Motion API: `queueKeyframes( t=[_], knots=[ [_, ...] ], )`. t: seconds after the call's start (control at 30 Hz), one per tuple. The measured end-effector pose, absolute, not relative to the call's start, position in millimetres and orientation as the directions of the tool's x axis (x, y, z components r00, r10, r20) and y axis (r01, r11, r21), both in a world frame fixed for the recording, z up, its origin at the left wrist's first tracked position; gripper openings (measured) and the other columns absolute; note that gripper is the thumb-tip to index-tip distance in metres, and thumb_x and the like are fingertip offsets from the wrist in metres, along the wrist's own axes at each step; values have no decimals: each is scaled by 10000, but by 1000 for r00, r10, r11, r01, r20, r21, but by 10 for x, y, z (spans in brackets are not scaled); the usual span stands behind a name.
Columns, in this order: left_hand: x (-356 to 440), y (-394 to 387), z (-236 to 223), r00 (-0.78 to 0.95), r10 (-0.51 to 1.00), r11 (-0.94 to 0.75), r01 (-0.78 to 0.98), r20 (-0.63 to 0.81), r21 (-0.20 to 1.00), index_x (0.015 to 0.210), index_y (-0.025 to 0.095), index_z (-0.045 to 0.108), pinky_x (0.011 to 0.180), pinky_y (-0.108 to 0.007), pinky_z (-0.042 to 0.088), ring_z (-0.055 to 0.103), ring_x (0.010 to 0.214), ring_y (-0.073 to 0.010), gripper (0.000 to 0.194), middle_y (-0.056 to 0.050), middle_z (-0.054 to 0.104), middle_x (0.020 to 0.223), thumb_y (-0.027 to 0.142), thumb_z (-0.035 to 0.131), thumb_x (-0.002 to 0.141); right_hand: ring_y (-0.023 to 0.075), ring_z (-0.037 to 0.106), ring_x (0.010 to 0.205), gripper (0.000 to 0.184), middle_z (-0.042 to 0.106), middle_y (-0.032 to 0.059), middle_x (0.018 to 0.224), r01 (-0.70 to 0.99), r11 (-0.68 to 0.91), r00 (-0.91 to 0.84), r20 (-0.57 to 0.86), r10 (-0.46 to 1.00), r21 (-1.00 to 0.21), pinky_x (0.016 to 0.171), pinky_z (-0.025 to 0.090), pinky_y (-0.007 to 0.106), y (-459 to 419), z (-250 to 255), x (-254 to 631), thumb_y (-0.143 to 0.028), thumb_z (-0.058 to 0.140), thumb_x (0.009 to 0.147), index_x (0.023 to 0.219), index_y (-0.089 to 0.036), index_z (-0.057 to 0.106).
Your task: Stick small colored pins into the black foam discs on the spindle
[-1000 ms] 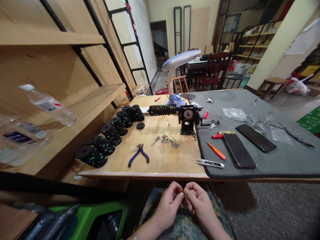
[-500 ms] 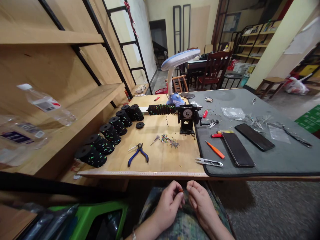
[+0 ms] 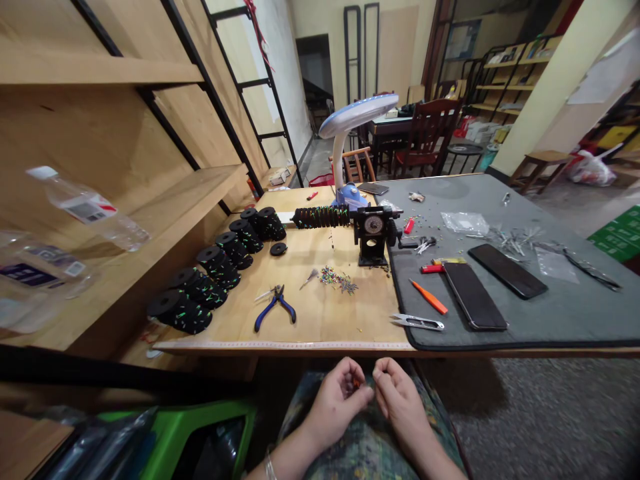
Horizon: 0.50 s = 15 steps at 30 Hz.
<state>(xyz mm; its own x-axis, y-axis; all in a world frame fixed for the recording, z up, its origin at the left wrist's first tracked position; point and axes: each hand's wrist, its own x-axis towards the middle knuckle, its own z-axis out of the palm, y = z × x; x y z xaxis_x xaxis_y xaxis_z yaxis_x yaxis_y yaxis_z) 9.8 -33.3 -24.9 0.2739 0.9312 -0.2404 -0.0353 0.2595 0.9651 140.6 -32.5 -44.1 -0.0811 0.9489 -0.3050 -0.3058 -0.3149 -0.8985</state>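
Over my lap, just below the table's front edge, my left hand (image 3: 337, 407) curls round a small orange-red item (image 3: 357, 384) too small to name. Close beside it, my right hand (image 3: 399, 399) has thumb and forefinger pinched; whatever is between them does not show. On the wood nearest my hands lie blue-handled pliers (image 3: 275, 308), a pile of tiny coloured beads (image 3: 336, 279) and silver thread snips (image 3: 418, 322). Behind them stands a black hand-cranked winder (image 3: 373, 233), with a black foam roll (image 3: 320, 217) wound with bright line on its shaft.
Several black foam spools (image 3: 183, 310) line the table's left side. A desk lamp (image 3: 343, 160) rises behind the winder. On the grey mat (image 3: 450, 193) lie two phones (image 3: 474, 295), an orange pen-like tool (image 3: 429, 296) and lighters. A shelf with plastic bottles (image 3: 93, 208) borders the left.
My left thumb has straightened and reaches toward my right fingertips, while its fingers have opened slightly around the orange-red item. My right hand keeps its pinch. The view has shifted slightly.
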Motion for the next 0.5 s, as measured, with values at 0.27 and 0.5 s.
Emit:
queueKeyframes(
  t=[0.27,0.5],
  knots=[
    [109,-306,-251,275,908,331,-8,-316,944,736,169,503,445,-198,336,451,437,-86,44,31,546,546,195,525,707,45,217,329,406,303,-158,396,-239,-267,-64,-260,964,-933,336,171,156,-337,-473,1414,-607,559,764,745,-233,401],
    [96,-323,-335,195,959,196,74,-207,978,696,173,525,544,-210,385,470,550,-106,27,36,510,595,155,538,711,50,233,349,377,305,-153,416,-180,-220,-55,-214,975,-959,352,173,161,-351,-486,1409,-583,526,800,758,-231,399]
  ],
)
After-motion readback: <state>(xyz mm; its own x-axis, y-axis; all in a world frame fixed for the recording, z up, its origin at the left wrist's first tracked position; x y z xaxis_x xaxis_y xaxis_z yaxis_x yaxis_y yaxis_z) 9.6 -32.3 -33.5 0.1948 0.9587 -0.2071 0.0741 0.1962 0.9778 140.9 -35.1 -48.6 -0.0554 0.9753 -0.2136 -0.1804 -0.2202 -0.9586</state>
